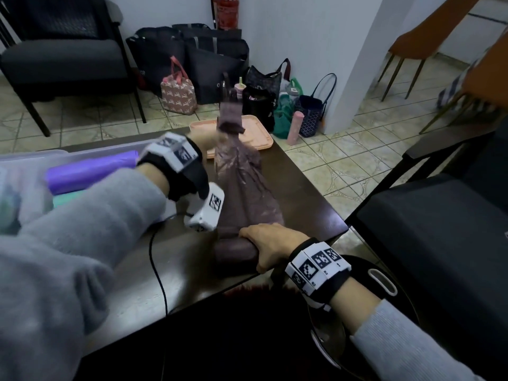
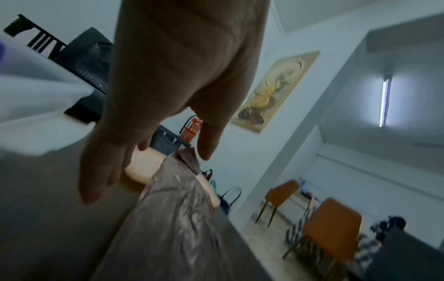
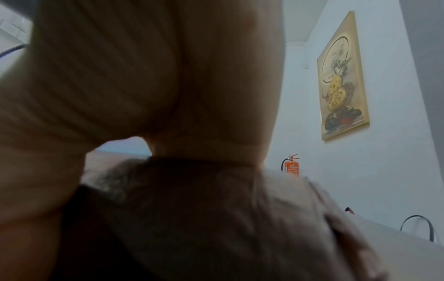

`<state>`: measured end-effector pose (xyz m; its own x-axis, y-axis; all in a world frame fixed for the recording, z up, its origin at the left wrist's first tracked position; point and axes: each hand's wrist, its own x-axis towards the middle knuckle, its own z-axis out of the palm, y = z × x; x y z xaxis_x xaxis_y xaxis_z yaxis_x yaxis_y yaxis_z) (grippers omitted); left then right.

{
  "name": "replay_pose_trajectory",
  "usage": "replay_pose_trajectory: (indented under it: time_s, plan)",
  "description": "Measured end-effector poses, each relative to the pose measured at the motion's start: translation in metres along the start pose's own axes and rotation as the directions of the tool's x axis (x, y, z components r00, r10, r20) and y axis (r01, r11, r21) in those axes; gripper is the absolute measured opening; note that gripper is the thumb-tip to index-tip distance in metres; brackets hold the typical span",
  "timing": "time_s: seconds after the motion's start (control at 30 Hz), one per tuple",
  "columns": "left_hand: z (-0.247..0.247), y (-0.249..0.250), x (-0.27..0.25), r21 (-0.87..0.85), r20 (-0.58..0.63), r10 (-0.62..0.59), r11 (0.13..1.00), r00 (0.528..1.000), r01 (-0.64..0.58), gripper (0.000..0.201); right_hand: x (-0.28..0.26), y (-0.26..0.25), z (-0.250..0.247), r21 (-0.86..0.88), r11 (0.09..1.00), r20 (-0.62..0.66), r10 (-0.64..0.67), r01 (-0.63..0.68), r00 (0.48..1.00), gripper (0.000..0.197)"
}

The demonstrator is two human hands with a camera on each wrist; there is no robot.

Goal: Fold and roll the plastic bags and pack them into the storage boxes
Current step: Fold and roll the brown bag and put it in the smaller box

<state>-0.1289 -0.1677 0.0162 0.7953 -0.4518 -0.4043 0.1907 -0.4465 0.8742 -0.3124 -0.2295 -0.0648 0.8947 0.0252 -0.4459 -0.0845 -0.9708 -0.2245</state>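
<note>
Brown bag (image 1: 242, 185), half-rolled, crinkled: right hand (image 1: 270, 247) grips roll; left hand (image 2: 168, 91) relaxed.

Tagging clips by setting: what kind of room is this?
Probably a shared common or waiting room: a fire extinguisher by the wall, many bags parked on the tiled floor, orange chairs, a framed picture.

A tiled common room, seemingly an office lounge: dark armchairs (image 1: 63, 56), orange chairs (image 1: 428, 42), bags (image 1: 220, 59) piled by a far wall, a fire extinguisher (image 3: 291, 167) and framed painting (image 3: 342, 79).
</note>
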Motion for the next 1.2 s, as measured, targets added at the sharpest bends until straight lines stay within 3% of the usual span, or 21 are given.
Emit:
replay_pose_trajectory:
  time_s: [0.07, 0.17, 0.23, 0.3, 0.4, 0.5, 0.57, 0.63, 0.7, 0.73, 0.8, 0.87, 0.9, 0.97, 1.03, 1.13, 1.2]
  plan:
    - [0.014, -0.028, -0.003, 0.211, 0.018, -0.069, 0.975, 0.997, 0.063, 0.039, 0.001, 0.001, 0.001, 0.007, 1.000, -0.003, 0.001, -0.001, 1.000, 0.055]
    - [0.030, -0.064, 0.000, 0.232, 0.014, -0.197, 0.954, 0.980, 0.189, 0.051, 0.002, 0.003, 0.004, 0.000, 1.000, -0.023, -0.007, 0.007, 1.000, 0.060]
    - [0.036, -0.070, -0.001, 0.304, -0.037, -0.183, 0.934, 0.982, 0.185, 0.058, 0.005, 0.006, 0.006, 0.024, 1.000, -0.030, 0.005, -0.004, 1.000, 0.063]
    - [0.040, -0.072, -0.004, 0.473, -0.097, -0.059, 0.875, 0.993, 0.099, 0.059, 0.011, 0.010, 0.007, 0.068, 0.997, -0.044, 0.036, -0.033, 0.998, 0.071]
    - [0.048, -0.066, -0.019, 0.642, 0.068, 0.087, 0.758, 0.994, -0.111, 0.048, 0.017, 0.018, 0.004, 0.292, 0.955, -0.020, 0.052, -0.044, 0.998, 0.086]
    - [0.052, -0.077, -0.042, 0.736, 0.235, 0.093, 0.633, 0.967, -0.240, 0.050, 0.019, 0.037, -0.012, 0.575, 0.818, 0.052, -0.004, -0.027, 0.999, 0.064]
    - [0.053, -0.089, -0.052, 0.709, 0.372, 0.132, 0.599, 0.919, -0.373, 0.047, 0.020, 0.055, -0.026, 0.658, 0.747, 0.034, 0.091, -0.090, 0.995, 0.046]
    - [0.052, -0.101, -0.063, 0.674, 0.565, 0.130, 0.497, 0.815, -0.546, 0.061, 0.026, 0.074, -0.035, 0.769, 0.608, -0.022, 0.335, -0.198, 0.942, 0.035]
    - [0.049, -0.113, -0.068, 0.684, 0.670, 0.136, 0.269, 0.730, -0.678, 0.083, 0.038, 0.092, -0.040, 0.860, 0.444, -0.068, 0.589, -0.252, 0.805, 0.031]
    - [0.047, -0.118, -0.069, 0.687, 0.687, 0.179, 0.159, 0.705, -0.709, 0.086, 0.047, 0.102, -0.041, 0.880, 0.394, -0.084, 0.679, -0.266, 0.729, 0.031]
    - [0.043, -0.125, -0.067, 0.699, 0.682, 0.246, 0.055, 0.689, -0.713, 0.080, 0.065, 0.112, -0.042, 0.896, 0.343, -0.092, 0.763, -0.281, 0.640, 0.033]
    - [0.038, -0.131, -0.063, 0.698, 0.682, 0.239, 0.067, 0.691, -0.713, 0.073, 0.081, 0.112, -0.041, 0.906, 0.308, -0.059, 0.773, -0.292, 0.631, 0.044]
    - [0.036, -0.133, -0.062, 0.697, 0.683, 0.226, 0.082, 0.694, -0.712, 0.072, 0.088, 0.111, -0.040, 0.890, 0.334, -0.060, 0.760, -0.309, 0.647, 0.051]
    - [0.034, -0.136, -0.061, 0.695, 0.690, 0.217, 0.065, 0.690, -0.716, 0.070, 0.101, 0.104, -0.038, 0.817, 0.460, -0.123, 0.728, -0.348, 0.674, 0.061]
    - [0.033, -0.137, -0.061, 0.695, 0.697, 0.217, 0.029, 0.684, -0.718, 0.068, 0.113, 0.099, -0.035, 0.763, 0.541, -0.177, 0.702, -0.354, 0.690, 0.058]
    - [0.035, -0.136, -0.060, 0.697, 0.699, 0.211, 0.012, 0.683, -0.717, 0.067, 0.121, 0.103, -0.037, 0.825, 0.487, -0.172, 0.699, -0.286, 0.694, 0.036]
    - [0.035, -0.135, -0.060, 0.697, 0.698, 0.209, 0.020, 0.685, -0.716, 0.068, 0.119, 0.116, -0.046, 0.922, 0.356, -0.171, 0.727, -0.153, 0.665, 0.029]
